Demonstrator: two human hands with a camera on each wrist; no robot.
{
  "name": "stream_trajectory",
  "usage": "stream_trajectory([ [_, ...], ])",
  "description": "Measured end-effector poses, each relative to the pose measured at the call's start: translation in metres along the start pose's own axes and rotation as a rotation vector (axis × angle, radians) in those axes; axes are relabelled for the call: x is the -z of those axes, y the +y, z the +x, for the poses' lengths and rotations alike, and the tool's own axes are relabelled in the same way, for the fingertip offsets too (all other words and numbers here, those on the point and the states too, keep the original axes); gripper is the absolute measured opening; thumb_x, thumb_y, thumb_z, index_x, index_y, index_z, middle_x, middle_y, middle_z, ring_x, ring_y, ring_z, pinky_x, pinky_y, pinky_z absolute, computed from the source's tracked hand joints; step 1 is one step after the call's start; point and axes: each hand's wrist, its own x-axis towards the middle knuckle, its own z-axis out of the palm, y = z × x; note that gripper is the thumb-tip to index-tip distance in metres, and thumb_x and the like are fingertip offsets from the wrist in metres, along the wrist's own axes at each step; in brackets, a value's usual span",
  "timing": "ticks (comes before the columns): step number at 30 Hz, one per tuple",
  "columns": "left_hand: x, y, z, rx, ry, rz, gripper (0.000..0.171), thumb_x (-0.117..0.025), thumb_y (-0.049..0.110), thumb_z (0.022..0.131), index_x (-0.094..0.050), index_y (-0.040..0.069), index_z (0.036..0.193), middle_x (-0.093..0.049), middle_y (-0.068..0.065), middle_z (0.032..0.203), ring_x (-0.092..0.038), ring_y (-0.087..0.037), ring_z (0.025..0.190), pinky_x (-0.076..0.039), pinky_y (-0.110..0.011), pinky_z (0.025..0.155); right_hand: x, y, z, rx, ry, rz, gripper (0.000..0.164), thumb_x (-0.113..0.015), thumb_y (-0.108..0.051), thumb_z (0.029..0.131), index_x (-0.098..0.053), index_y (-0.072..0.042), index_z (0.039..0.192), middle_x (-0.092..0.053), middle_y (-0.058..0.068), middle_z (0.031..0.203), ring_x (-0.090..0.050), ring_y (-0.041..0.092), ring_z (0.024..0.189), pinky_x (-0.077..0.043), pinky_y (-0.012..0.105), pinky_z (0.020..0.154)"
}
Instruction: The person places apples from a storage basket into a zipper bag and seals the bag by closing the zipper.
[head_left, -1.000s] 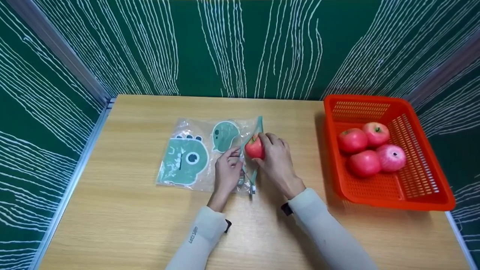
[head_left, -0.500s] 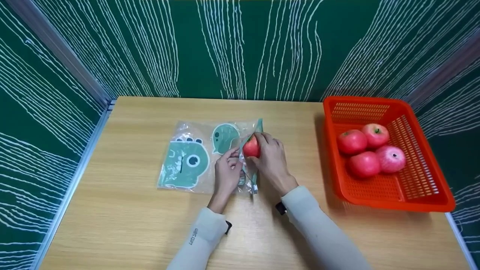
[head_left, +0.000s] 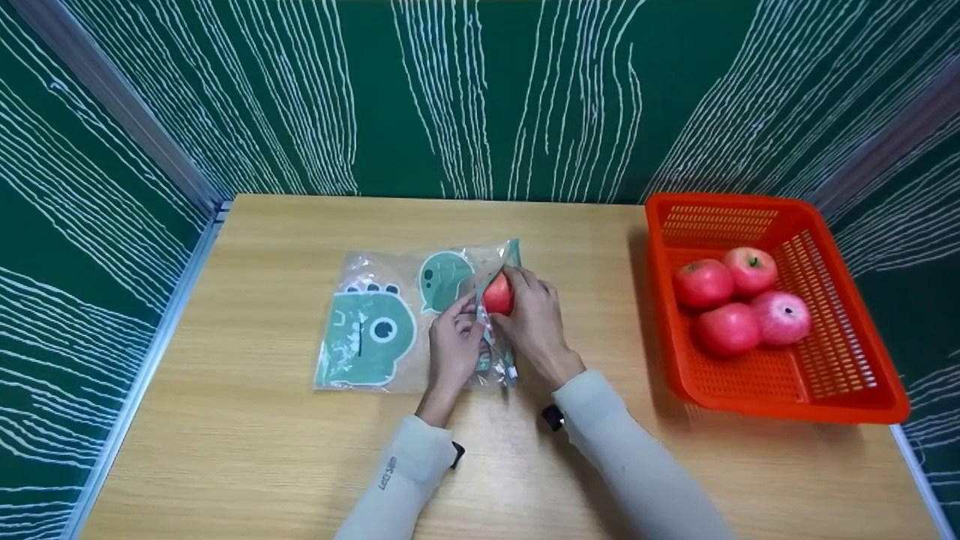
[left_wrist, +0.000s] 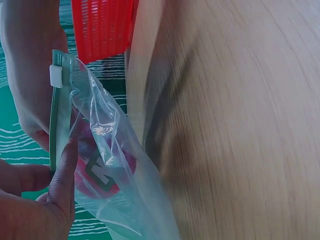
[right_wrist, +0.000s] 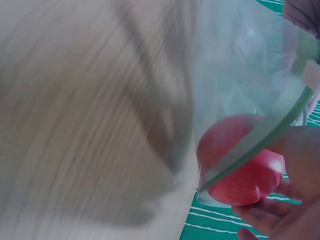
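A clear zip bag (head_left: pixel 371 330) with green dinosaur prints lies on the table, its green-edged mouth facing right. At that mouth my left hand (head_left: pixel 454 345) pinches the upper edge between thumb and fingers, as the left wrist view also shows with the white slider (left_wrist: pixel 56 76) further along. My right hand (head_left: pixel 534 319) grips a red apple (head_left: pixel 498 294) from its right side. In the right wrist view the apple (right_wrist: pixel 240 160) sits partly inside the mouth, with the green zip strip (right_wrist: pixel 265 135) crossing over it. Fingers and thumb stay curled round its outer side.
An orange-red plastic basket (head_left: pixel 780 411) stands at the right of the wooden table (head_left: pixel 247 450), holding several apples (head_left: pixel 729 328). Green walls with white wavy lines (head_left: pixel 450 97) close in the back and both sides.
My right hand has moved left with the apple, which has gone further into the bag's mouth. The bag has shifted slightly downward in view, while my left hand keeps its place at the edge.
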Motion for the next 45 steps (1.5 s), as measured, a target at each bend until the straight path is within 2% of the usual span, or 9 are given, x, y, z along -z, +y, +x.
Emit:
stream_trajectory([
  [3, 0.000, -0.001, 0.000, -0.030, 0.002, -0.013, 0.048, -0.064, -0.014, 0.094, -0.063, -0.004, 0.141, -0.071, -0.019, 0.114, -0.075, -0.028, 0.089, -0.063, -0.029, 0.067, -0.003, 0.000, 0.001, 0.003, 0.014, 0.015, 0.074, -0.091, -0.010, 0.083, -0.056, 0.004, 0.147, -0.062, 0.024, 0.143, -0.063, 0.041, 0.129, -0.045, 0.055, 0.118],
  [7, 0.000, -0.001, 0.000, -0.033, -0.005, -0.017, 0.048, -0.063, -0.013, 0.094, -0.063, -0.005, 0.141, -0.071, -0.021, 0.115, -0.075, -0.029, 0.089, -0.064, -0.030, 0.066, -0.006, 0.001, 0.002, 0.005, 0.033, 0.029, 0.071, -0.092, -0.008, 0.081, -0.058, 0.005, 0.142, -0.064, 0.024, 0.138, -0.065, 0.041, 0.124, -0.051, 0.052, 0.114],
  [10, 0.000, -0.001, -0.001, -0.024, -0.011, -0.009, 0.048, -0.063, -0.013, 0.095, -0.063, -0.004, 0.142, -0.071, -0.020, 0.116, -0.075, -0.028, 0.090, -0.064, -0.030, 0.065, -0.008, 0.001, 0.003, -0.009, 0.026, 0.045, 0.070, -0.091, -0.006, 0.081, -0.058, 0.004, 0.142, -0.064, 0.023, 0.137, -0.065, 0.041, 0.124, -0.050, 0.052, 0.114],
  [20, -0.001, -0.001, -0.001, -0.055, -0.027, -0.037, 0.049, -0.062, -0.016, 0.092, -0.063, -0.006, 0.141, -0.071, -0.022, 0.117, -0.075, -0.031, 0.090, -0.063, -0.028, 0.066, -0.017, 0.004, 0.005, -0.018, 0.015, 0.028, 0.068, -0.091, -0.006, 0.082, -0.057, 0.001, 0.140, -0.066, 0.021, 0.134, -0.064, 0.039, 0.126, -0.043, 0.054, 0.121],
  [26, -0.002, -0.003, -0.002, -0.057, -0.029, -0.041, 0.049, -0.061, -0.016, 0.092, -0.063, -0.007, 0.140, -0.070, -0.023, 0.117, -0.075, -0.032, 0.089, -0.064, -0.032, 0.069, -0.021, 0.007, 0.005, -0.036, 0.002, 0.081, 0.065, -0.088, 0.000, 0.083, -0.054, -0.001, 0.139, -0.064, 0.021, 0.135, -0.063, 0.039, 0.128, -0.050, 0.051, 0.115],
  [30, -0.002, -0.002, -0.002, -0.050, -0.033, -0.041, 0.049, -0.061, -0.016, 0.092, -0.063, -0.006, 0.140, -0.070, -0.022, 0.118, -0.075, -0.030, 0.090, -0.064, -0.029, 0.068, -0.024, 0.009, 0.006, -0.015, 0.019, 0.135, 0.064, -0.085, 0.006, 0.083, -0.052, 0.001, 0.137, -0.063, 0.023, 0.133, -0.063, 0.039, 0.127, -0.052, 0.050, 0.113],
  [35, -0.003, -0.002, -0.001, -0.047, -0.034, -0.072, 0.048, -0.059, -0.017, 0.091, -0.063, -0.008, 0.139, -0.069, -0.022, 0.116, -0.072, -0.027, 0.082, -0.062, -0.029, 0.061, -0.026, 0.011, 0.007, 0.039, 0.074, 0.168, 0.064, -0.085, 0.009, 0.078, -0.051, 0.005, 0.133, -0.064, 0.026, 0.127, -0.064, 0.041, 0.124, -0.053, 0.051, 0.111],
  [40, -0.003, -0.002, -0.001, -0.036, -0.034, -0.072, 0.048, -0.060, -0.016, 0.091, -0.063, -0.008, 0.139, -0.069, -0.022, 0.117, -0.071, -0.025, 0.082, -0.062, -0.031, 0.060, -0.025, 0.011, 0.006, 0.012, 0.061, 0.101, 0.066, -0.087, 0.004, 0.078, -0.050, 0.007, 0.133, -0.065, 0.026, 0.128, -0.065, 0.040, 0.121, -0.053, 0.050, 0.110],
  [45, -0.002, -0.003, -0.001, -0.032, -0.039, -0.037, 0.049, -0.061, -0.016, 0.092, -0.063, -0.006, 0.140, -0.070, -0.021, 0.118, -0.073, -0.027, 0.087, -0.062, -0.028, 0.063, -0.021, 0.013, 0.003, -0.015, -0.006, 0.032, 0.072, -0.089, -0.005, 0.081, -0.049, 0.005, 0.140, -0.063, 0.024, 0.136, -0.062, 0.038, 0.127, -0.043, 0.052, 0.120],
])
